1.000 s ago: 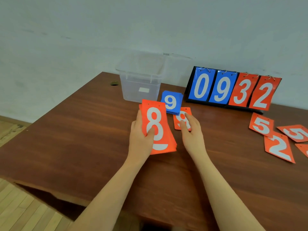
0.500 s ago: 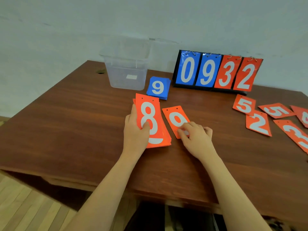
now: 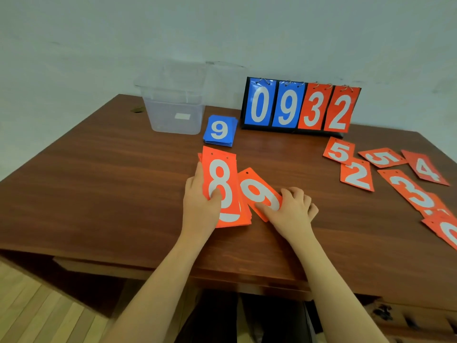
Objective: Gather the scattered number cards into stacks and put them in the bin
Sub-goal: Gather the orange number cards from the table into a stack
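Observation:
My left hand (image 3: 201, 205) holds a stack of red cards (image 3: 222, 174) with an 8 on top, thumb across the face. My right hand (image 3: 291, 211) pinches a single red 9 card (image 3: 257, 191), lifted and tilted right beside the stack. A stack of blue cards (image 3: 220, 131) topped by a 9 lies near the clear plastic bin (image 3: 173, 115) at the back of the table. Several loose red cards lie at the right: a 5 (image 3: 339, 152), a 2 (image 3: 357, 174), another 5 (image 3: 382, 158), a 4 (image 3: 425, 169) and a 3 (image 3: 410, 191).
A flip scoreboard (image 3: 300, 107) showing 0 9 3 2 stands at the back, right of the bin. The brown wooden table (image 3: 99, 181) has a cable hole (image 3: 136, 110) at the far left. More red cards (image 3: 445, 231) run off the right edge.
My right hand dragged the red 9 card toward me across the table and has picked it up next to the stack in my left hand. The camera view shifted, showing more cards on the right.

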`<state>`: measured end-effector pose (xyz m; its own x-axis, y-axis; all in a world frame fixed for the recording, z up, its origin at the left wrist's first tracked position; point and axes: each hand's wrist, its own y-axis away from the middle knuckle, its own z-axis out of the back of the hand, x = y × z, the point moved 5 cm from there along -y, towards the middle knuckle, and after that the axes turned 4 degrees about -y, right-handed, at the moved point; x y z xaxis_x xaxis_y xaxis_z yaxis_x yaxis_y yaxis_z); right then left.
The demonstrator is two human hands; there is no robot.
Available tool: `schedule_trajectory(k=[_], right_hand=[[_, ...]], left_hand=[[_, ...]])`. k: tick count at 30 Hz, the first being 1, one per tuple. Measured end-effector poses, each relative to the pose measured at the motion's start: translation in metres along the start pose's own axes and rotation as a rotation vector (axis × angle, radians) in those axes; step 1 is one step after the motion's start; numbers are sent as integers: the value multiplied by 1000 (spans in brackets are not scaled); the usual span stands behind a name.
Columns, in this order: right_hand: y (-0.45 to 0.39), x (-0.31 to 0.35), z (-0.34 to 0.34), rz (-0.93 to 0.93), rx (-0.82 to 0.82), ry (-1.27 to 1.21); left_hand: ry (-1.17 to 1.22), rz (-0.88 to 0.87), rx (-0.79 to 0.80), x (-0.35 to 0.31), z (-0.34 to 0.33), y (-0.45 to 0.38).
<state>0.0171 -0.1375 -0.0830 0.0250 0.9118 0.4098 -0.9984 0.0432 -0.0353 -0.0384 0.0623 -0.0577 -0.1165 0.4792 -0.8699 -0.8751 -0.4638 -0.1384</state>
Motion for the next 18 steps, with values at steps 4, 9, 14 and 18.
schedule_trajectory(k=[4,9,14,18], right_hand=[[-2,2,2,-47,43,-101],[4,5,16,23,-138,-430],[27,10,34,78,-341,-798],[30,8,36,-70,-369,-994]], left_hand=[[2,10,-19,2,4,3],[-5,-10,-40,-1,9,7],[-41,-52,-21,-5,7,11],[34,-81,26,-12,-7,16]])
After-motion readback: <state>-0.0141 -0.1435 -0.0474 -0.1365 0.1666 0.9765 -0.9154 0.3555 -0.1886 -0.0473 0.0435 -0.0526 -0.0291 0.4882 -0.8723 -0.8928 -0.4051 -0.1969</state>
